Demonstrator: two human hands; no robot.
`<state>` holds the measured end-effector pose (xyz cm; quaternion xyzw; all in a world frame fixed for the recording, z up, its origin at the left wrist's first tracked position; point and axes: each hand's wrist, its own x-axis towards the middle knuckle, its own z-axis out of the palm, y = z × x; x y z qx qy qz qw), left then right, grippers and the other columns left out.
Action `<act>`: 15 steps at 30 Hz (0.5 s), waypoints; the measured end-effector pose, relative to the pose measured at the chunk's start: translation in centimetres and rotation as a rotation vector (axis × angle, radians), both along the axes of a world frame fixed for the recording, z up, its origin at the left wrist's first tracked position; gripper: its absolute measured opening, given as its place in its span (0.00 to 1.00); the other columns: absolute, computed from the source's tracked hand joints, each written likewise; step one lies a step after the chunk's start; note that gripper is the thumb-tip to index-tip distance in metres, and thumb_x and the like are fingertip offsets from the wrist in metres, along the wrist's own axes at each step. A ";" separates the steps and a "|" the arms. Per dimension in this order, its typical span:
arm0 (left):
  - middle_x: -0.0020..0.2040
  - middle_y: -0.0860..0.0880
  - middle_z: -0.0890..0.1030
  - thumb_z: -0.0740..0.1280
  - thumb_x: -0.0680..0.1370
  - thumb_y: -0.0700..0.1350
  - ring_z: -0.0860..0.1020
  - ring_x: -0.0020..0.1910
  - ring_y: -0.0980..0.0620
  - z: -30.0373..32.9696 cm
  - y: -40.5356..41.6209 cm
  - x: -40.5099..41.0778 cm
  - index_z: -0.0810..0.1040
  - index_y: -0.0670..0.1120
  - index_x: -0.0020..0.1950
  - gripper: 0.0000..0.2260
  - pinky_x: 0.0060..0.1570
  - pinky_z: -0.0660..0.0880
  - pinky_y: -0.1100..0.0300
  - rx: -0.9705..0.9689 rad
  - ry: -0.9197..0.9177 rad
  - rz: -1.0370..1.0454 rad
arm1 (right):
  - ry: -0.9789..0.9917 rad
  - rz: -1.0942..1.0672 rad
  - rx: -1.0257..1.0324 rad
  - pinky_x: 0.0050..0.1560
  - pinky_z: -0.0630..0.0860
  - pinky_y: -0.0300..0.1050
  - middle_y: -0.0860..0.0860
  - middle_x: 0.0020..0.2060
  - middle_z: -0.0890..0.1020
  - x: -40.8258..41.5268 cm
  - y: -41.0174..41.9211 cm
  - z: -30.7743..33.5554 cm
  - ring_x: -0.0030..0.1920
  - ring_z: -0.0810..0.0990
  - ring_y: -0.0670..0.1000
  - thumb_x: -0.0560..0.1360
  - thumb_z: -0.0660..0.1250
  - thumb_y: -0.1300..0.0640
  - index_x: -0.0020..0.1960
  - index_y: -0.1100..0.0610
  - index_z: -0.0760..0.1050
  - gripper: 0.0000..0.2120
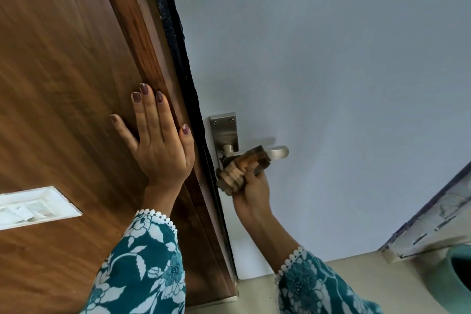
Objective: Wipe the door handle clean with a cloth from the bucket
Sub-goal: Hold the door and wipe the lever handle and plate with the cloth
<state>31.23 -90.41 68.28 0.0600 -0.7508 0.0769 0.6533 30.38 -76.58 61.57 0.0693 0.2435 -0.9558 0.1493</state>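
A silver lever door handle (279, 152) on a metal backplate (224, 130) sticks out from the pale blue door (331, 71). My right hand (252, 191) grips a brown striped cloth (239, 169), which is wrapped around the inner part of the lever. Only the lever's tip shows past the cloth. My left hand (158, 140) rests flat, fingers spread, on the wooden door frame (142, 33) to the left of the handle. At the lower right edge sits part of the teal bucket (458, 273).
A white switch plate (33, 208) is set in the brown wooden panel at the left. A dark seal strip (183, 53) runs between frame and door. Beige floor (356, 270) and a worn white skirting (433, 227) lie at the lower right.
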 end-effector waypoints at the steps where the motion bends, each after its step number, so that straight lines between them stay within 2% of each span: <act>1: 0.70 0.37 0.67 0.51 0.81 0.47 0.50 0.77 0.50 0.0 0.0 0.0 0.58 0.38 0.74 0.23 0.72 0.46 0.42 0.001 0.001 -0.002 | -0.010 0.009 -0.002 0.41 0.80 0.51 0.56 0.42 0.80 0.3 -0.3 0.1 0.42 0.79 0.55 0.81 0.54 0.55 0.55 0.58 0.71 0.10; 3: 0.70 0.37 0.67 0.51 0.81 0.47 0.50 0.77 0.50 0.1 0.0 0.0 0.57 0.39 0.74 0.23 0.72 0.46 0.42 0.007 0.002 -0.003 | -0.014 0.031 0.003 0.45 0.81 0.52 0.56 0.46 0.79 0.4 -0.2 0.3 0.45 0.80 0.55 0.80 0.55 0.56 0.57 0.58 0.71 0.10; 5: 0.71 0.38 0.67 0.51 0.81 0.47 0.50 0.77 0.50 0.1 -0.1 0.0 0.57 0.39 0.75 0.23 0.72 0.46 0.42 0.004 -0.003 -0.006 | 0.001 0.032 0.025 0.46 0.80 0.54 0.58 0.46 0.79 -0.1 0.5 0.3 0.44 0.80 0.55 0.80 0.55 0.56 0.59 0.61 0.70 0.12; 8: 0.71 0.38 0.67 0.51 0.81 0.47 0.51 0.77 0.50 0.0 -0.2 0.1 0.56 0.40 0.75 0.24 0.72 0.46 0.42 -0.007 -0.008 -0.016 | 0.032 0.035 0.051 0.34 0.77 0.51 0.57 0.37 0.79 -1.2 1.9 0.1 0.34 0.79 0.54 0.79 0.56 0.54 0.57 0.63 0.69 0.13; 9: 0.71 0.38 0.66 0.51 0.81 0.47 0.51 0.77 0.50 -0.1 -0.2 0.1 0.55 0.40 0.76 0.24 0.72 0.45 0.42 -0.008 -0.008 -0.019 | 0.033 0.032 0.066 0.34 0.76 0.50 0.56 0.36 0.78 -1.5 2.4 0.0 0.34 0.79 0.54 0.78 0.57 0.53 0.56 0.62 0.69 0.13; 11: 0.71 0.38 0.66 0.51 0.81 0.48 0.51 0.77 0.50 -0.1 -0.2 0.1 0.54 0.41 0.76 0.24 0.72 0.45 0.42 -0.011 -0.005 -0.023 | 0.017 -0.002 0.130 0.37 0.77 0.51 0.56 0.39 0.77 -1.9 3.4 -0.1 0.38 0.78 0.55 0.78 0.58 0.55 0.58 0.62 0.69 0.13; 13: 0.71 0.38 0.66 0.51 0.81 0.47 0.51 0.77 0.49 -0.1 -0.3 0.0 0.53 0.41 0.76 0.25 0.72 0.45 0.42 -0.019 -0.002 -0.021 | 0.019 -0.065 0.222 0.46 0.78 0.54 0.56 0.43 0.78 -2.1 4.8 -0.1 0.43 0.78 0.57 0.79 0.58 0.57 0.58 0.63 0.71 0.12; 15: 0.71 0.37 0.66 0.52 0.81 0.47 0.51 0.77 0.49 -0.1 -0.3 0.1 0.53 0.41 0.76 0.25 0.72 0.46 0.41 -0.017 -0.005 -0.024 | 0.134 -0.175 0.472 0.48 0.75 0.54 0.55 0.43 0.79 -2.5 6.7 -0.1 0.44 0.78 0.55 0.78 0.60 0.60 0.55 0.60 0.72 0.07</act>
